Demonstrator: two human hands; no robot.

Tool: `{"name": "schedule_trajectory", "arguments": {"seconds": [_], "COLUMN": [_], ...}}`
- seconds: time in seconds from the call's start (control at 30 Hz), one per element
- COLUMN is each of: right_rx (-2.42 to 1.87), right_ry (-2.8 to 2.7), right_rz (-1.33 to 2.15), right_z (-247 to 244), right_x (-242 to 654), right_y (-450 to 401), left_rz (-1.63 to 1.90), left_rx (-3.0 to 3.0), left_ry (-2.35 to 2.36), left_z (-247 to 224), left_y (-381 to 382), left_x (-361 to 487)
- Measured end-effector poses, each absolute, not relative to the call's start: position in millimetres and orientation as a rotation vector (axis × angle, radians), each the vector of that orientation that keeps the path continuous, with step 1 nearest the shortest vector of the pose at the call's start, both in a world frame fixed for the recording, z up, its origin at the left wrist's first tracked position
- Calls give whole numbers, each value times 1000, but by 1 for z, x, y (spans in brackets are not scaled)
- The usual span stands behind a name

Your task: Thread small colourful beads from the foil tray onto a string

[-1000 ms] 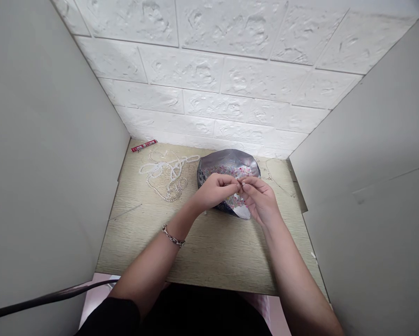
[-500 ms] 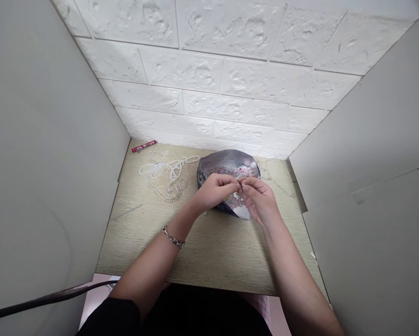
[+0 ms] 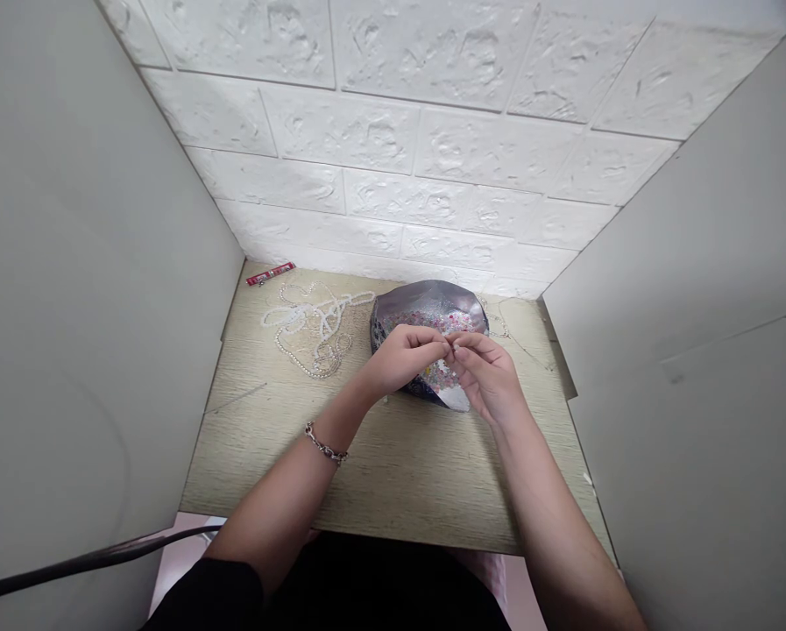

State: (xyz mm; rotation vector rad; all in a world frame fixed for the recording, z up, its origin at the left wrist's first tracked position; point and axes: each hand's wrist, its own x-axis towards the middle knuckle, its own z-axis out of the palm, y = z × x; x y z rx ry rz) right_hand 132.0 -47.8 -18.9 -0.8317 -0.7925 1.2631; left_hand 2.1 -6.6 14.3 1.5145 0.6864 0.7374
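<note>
At the far left stands 1 grey panel (image 3: pixel 70 263), with a dark cable (image 3: pixel 96 559) running across its lower part. Next comes the worktop (image 3: pixel 419 482), with a small red strip (image 3: pixel 271 274) at its back left corner. Below that strip, a thin straight rod (image 3: pixel 238 399) lies slanted near the left edge. To the right of both, white and clear beaded strands (image 3: pixel 323 324) spread in a loose tangle.

A chain bracelet (image 3: pixel 325 445) circles the left wrist. The left hand (image 3: pixel 406 358) reaches in over an open silvery bag (image 3: pixel 425 300), its thumb and fingers closed in a pinch. The bag rests on the worktop just right of the strands, near the white brick-patterned wall (image 3: pixel 379 131), and holds many small pink, red, white and clear pieces (image 3: pixel 442 379). The right hand (image 3: pixel 491 372) comes in from the other side, also pinching, and the fingertips of the 2 hands meet above the pieces. Whatever sits between them is too small to tell.

Right of the bag, fine looped strands (image 3: pixel 527 350) lie on the worktop. At the far right stands another grey panel (image 3: pixel 695 263).
</note>
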Motion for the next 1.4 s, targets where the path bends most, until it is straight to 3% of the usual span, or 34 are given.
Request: {"name": "schedule_trajectory", "arguments": {"seconds": [1.4], "right_rx": [-888], "right_ry": [-758], "right_rz": [1265], "right_z": [-18], "right_x": [131], "right_y": [-48], "left_rz": [740], "left_rx": [1519], "left_ry": [695], "left_z": [12], "left_y": [-6], "left_x": [3]}}
